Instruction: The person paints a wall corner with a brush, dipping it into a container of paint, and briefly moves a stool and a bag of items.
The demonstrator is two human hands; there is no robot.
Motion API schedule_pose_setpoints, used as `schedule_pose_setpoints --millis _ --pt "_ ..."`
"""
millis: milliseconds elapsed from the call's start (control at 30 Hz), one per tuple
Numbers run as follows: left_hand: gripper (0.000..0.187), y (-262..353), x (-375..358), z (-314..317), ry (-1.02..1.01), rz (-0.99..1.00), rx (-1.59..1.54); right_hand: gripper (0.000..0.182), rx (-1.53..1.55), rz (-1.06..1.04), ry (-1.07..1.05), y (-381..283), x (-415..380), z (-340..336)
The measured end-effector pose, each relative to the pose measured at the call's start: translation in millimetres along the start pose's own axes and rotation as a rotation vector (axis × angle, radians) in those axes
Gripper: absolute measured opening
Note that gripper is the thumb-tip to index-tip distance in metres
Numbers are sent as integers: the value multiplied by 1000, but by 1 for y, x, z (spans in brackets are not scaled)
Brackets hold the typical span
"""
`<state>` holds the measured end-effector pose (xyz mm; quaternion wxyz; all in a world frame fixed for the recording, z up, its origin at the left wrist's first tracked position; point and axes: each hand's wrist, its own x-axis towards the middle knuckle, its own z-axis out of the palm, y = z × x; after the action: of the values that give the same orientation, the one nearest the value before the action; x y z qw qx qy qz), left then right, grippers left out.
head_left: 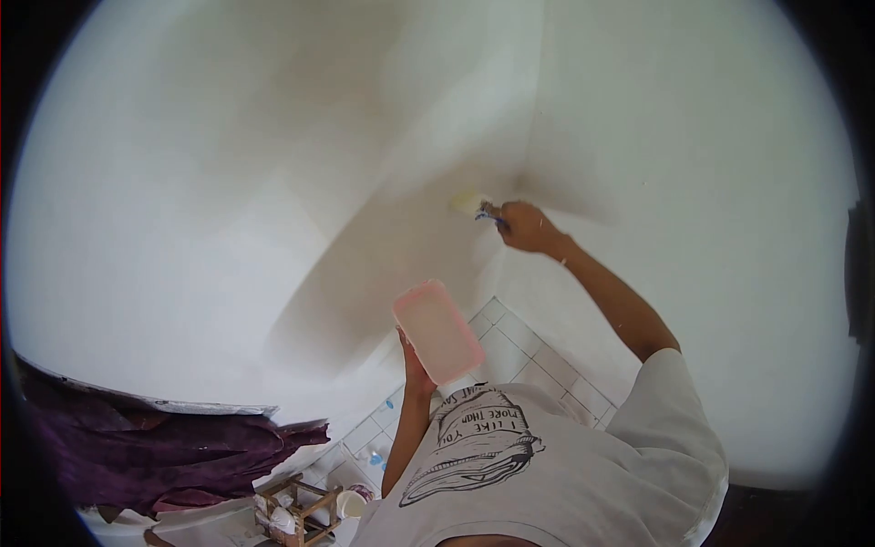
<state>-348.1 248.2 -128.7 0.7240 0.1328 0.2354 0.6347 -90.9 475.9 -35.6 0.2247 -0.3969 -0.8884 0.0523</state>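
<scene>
My right hand (529, 228) is closed round the handle of a paintbrush (470, 202), whose pale bristles point left against the white wall (365, 155) near the corner. Lower down, my left hand (416, 366) holds a pink rectangular tub (439, 334) from its left side and underneath. Whitish paint or liquid covers the inside of the tub. Most of the left fingers are hidden beneath it. The tub is a good way below the brush, in front of my chest.
White walls meet at a corner behind the brush. Pale floor tiles (515, 342) lie below. At lower left are a dark purple cloth (173, 456), a small wooden stool (296, 510) and a white container (351, 503).
</scene>
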Motion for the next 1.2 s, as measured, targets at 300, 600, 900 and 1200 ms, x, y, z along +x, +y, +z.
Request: schedule_pose_setpoints --millis 300,600,900,1200 --pt "68 -19 -5 13 -72 -9 -83 32 46 64 439 -76 83 -260" --pt "65 -45 -27 16 113 49 -156 50 204 60 414 -25 8 36" --pt "70 -74 -55 0 160 23 -263 31 99 -46 246 -11 55 -110" --pt "70 -63 -26 11 101 -76 -210 47 119 -129 733 -31 65 -53"
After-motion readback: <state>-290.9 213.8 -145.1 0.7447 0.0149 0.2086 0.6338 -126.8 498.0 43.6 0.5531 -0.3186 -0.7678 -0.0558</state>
